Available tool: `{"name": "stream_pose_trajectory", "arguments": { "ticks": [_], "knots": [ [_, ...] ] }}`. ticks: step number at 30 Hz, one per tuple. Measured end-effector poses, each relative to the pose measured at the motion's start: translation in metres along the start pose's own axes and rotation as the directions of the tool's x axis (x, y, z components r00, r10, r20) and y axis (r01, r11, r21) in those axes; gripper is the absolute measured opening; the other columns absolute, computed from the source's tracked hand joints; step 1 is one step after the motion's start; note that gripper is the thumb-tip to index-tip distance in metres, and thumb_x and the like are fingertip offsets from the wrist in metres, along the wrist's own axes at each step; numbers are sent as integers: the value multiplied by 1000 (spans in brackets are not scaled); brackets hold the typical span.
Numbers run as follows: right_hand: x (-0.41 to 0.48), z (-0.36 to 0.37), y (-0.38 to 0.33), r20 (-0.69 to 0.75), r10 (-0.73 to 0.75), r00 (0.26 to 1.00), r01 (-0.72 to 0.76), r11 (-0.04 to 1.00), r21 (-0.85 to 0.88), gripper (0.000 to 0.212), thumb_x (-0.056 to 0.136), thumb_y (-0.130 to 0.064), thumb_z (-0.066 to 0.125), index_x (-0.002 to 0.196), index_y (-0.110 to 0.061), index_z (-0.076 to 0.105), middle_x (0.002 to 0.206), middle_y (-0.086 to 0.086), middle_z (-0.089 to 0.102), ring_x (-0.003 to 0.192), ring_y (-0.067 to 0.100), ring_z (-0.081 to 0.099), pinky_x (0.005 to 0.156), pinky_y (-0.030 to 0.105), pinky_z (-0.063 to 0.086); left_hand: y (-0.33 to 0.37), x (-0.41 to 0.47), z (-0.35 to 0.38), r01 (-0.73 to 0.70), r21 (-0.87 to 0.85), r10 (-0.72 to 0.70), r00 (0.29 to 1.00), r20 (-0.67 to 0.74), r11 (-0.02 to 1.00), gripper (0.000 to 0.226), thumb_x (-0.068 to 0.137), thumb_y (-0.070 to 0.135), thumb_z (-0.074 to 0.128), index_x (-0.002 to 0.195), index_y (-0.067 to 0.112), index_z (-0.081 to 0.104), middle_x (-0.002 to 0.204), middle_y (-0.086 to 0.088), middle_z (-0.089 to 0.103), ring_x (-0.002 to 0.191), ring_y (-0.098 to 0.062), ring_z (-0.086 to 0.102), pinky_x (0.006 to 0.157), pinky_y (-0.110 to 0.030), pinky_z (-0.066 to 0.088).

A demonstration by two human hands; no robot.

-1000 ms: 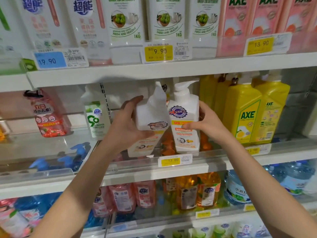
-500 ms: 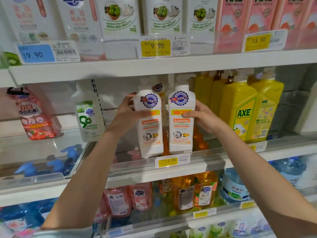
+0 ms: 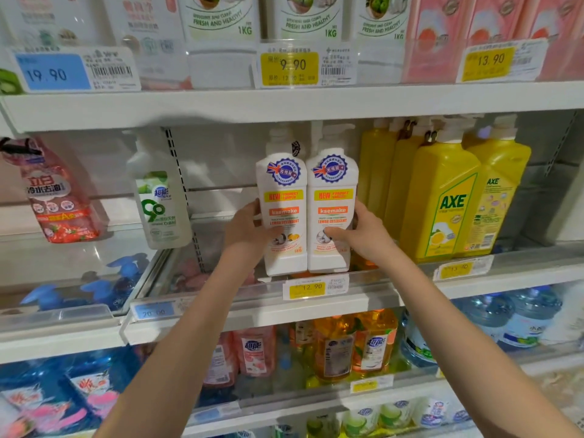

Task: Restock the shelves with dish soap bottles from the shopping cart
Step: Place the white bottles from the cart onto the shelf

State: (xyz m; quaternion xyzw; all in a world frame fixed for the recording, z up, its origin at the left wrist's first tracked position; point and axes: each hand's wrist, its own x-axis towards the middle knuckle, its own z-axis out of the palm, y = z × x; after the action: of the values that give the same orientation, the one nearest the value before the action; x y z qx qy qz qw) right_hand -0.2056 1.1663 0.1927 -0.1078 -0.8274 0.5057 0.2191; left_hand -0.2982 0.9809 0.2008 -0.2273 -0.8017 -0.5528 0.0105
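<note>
Two white lemon detergent pump bottles stand upright side by side on the middle shelf point(image 3: 373, 281), labels facing me. My left hand point(image 3: 249, 230) grips the left bottle point(image 3: 282, 197) from its left side, thumb across the label. My right hand point(image 3: 363, 235) grips the right bottle point(image 3: 331, 191) from its right side, thumb on the front. Both bottle bases sit just behind the clear shelf lip, above the 12.90 price tag point(image 3: 311, 287). More white bottles stand behind them, mostly hidden.
Yellow AXE bottles point(image 3: 442, 200) stand close on the right. A white and green bottle point(image 3: 158, 203) and a pink refill pouch point(image 3: 60, 194) sit to the left, with a gap between. Shelves above and below are packed with detergent bottles.
Both bottles went from tilted and raised to upright, then moved down and back onto the shelf, pressed together. My hands slid lower on their sides.
</note>
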Motion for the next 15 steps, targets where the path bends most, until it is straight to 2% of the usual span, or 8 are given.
{"name": "stream_pose_trajectory", "arguments": {
  "ticks": [3, 6, 8, 12, 15],
  "knots": [
    [3, 2, 3, -25, 5, 1000, -6, 999, -40, 58, 83, -18, 71, 134, -21, 44, 122, -7, 61, 107, 5, 52, 92, 32, 45, -5, 0, 6, 7, 18, -5, 998, -69, 1000, 47, 80, 14, 73, 123, 18, 56, 118, 4, 63, 92, -6, 54, 78, -20, 41],
    [13, -3, 3, -13, 33, 999, -34, 998, -46, 54, 84, -18, 70, 132, -22, 47, 127, -3, 60, 114, 11, 53, 92, 33, 44, -7, 8, 9, -2, 86, 10, 996, -84, 996, 52, 80, 19, 74, 127, 17, 53, 122, 2, 62, 101, -12, 58, 83, -23, 42],
    [20, -2, 5, -17, 44, 999, -45, 998, -44, 52, 84, -18, 70, 132, -20, 49, 128, -1, 61, 114, 12, 54, 88, 30, 43, -11, 15, 12, -31, 133, 45, 993, -106, 991, 49, 81, 21, 73, 126, 15, 55, 120, -1, 63, 106, -18, 60, 86, -26, 44],
    [34, 3, 8, -50, 39, 998, -42, 998, -45, 53, 84, -19, 70, 133, -17, 49, 127, 0, 61, 105, 7, 52, 84, 27, 43, -22, 26, 21, -104, 204, 141, 974, -177, 973, 43, 81, 22, 73, 119, 8, 59, 113, -8, 66, 103, -25, 60, 93, -39, 49],
    [42, 6, 10, -70, 21, 997, -25, 998, -59, 50, 85, -19, 70, 131, -17, 50, 127, 1, 61, 102, 5, 51, 83, 25, 42, -24, 32, 25, -128, 188, 164, 969, -187, 974, 39, 81, 18, 73, 115, 5, 60, 111, -10, 65, 104, -25, 59, 94, -38, 48]
  ]
}}
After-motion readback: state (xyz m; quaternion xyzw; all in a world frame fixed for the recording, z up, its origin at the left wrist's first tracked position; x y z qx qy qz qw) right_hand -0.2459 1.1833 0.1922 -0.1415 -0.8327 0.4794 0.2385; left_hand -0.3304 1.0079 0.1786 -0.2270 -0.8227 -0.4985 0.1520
